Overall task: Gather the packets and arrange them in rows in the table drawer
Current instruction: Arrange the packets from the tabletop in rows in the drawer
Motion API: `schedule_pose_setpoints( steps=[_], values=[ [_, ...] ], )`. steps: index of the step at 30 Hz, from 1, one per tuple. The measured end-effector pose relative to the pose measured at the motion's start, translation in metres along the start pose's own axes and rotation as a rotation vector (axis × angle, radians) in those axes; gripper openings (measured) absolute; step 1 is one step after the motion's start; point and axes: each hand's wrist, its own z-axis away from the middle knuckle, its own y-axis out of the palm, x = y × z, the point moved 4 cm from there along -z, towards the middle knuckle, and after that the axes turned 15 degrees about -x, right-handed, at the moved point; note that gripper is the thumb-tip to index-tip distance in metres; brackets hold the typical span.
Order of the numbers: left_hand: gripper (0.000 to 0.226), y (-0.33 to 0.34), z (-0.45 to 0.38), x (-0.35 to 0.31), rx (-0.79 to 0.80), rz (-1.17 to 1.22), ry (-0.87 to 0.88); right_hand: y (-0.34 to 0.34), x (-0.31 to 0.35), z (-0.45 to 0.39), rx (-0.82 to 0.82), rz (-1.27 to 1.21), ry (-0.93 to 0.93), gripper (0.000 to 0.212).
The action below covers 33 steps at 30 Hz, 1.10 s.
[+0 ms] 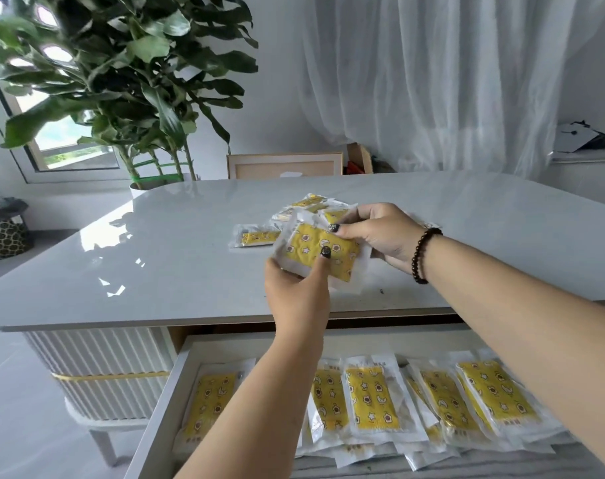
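A small stack of clear packets with yellow star-patterned contents (pixel 315 252) is held above the white tabletop (pixel 176 257) by both hands. My left hand (pixel 296 288) grips its near lower edge, thumb on top. My right hand (pixel 380 233) pinches its far right end. Several more packets (pixel 256 235) lie loose on the table just behind. Below the table edge the drawer (pixel 166 402) stands pulled out, with several packets (pixel 372 397) lying side by side in a row inside; my left forearm hides part of that row.
A large potted plant (pixel 132 84) stands behind the table's far left corner. A wooden chair back (pixel 284 165) sits at the far edge. White curtains (pixel 432 81) hang behind. A patterned basket (pixel 4 229) rests on the floor at the left.
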Motion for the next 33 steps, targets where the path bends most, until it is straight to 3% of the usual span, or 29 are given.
schedule_pose_setpoints(
  steps=[4,6,9,12,14,18,24,26,29,30,31,33],
  values=[
    [0.019,-0.016,-0.007,-0.005,-0.205,0.097,-0.018,0.003,0.012,-0.022,-0.301,-0.015,-0.118,0.010],
    [0.019,-0.020,-0.009,-0.004,-0.260,0.138,-0.046,0.003,0.004,-0.038,-0.367,0.220,-0.173,0.007],
    [0.019,-0.022,-0.010,-0.002,-0.290,0.175,-0.058,0.010,-0.023,-0.052,-0.196,0.524,-0.151,0.042],
    [0.022,-0.022,-0.013,-0.001,-0.303,0.196,-0.051,0.014,-0.032,-0.058,-0.043,0.510,-0.146,0.055],
    [0.025,-0.022,-0.015,-0.001,-0.303,0.213,-0.061,0.016,-0.034,-0.062,0.031,0.711,-0.172,0.061],
    [0.022,-0.022,-0.017,0.000,-0.291,0.228,-0.078,0.016,-0.039,-0.059,0.099,1.092,-0.273,0.063],
    [0.023,-0.022,-0.020,0.000,-0.273,0.229,-0.075,0.010,-0.018,-0.035,0.173,1.343,-0.313,0.044],
    [0.020,-0.020,-0.019,0.001,-0.242,0.227,-0.079,0.001,-0.008,-0.032,0.069,1.341,-0.311,0.041],
    [0.015,-0.014,-0.015,0.002,-0.166,0.201,-0.096,-0.022,-0.003,-0.039,-0.289,1.103,-0.278,0.022],
    [0.013,-0.012,-0.014,0.003,-0.143,0.186,-0.098,-0.029,-0.005,-0.040,-0.382,1.041,-0.211,0.027],
    [0.012,-0.011,-0.012,0.004,-0.125,0.171,-0.095,-0.034,-0.012,-0.041,-0.418,1.021,-0.106,0.047],
    [0.009,-0.010,-0.011,0.005,-0.111,0.129,-0.068,-0.038,-0.025,-0.043,-0.369,1.044,0.065,0.084]
  ],
)
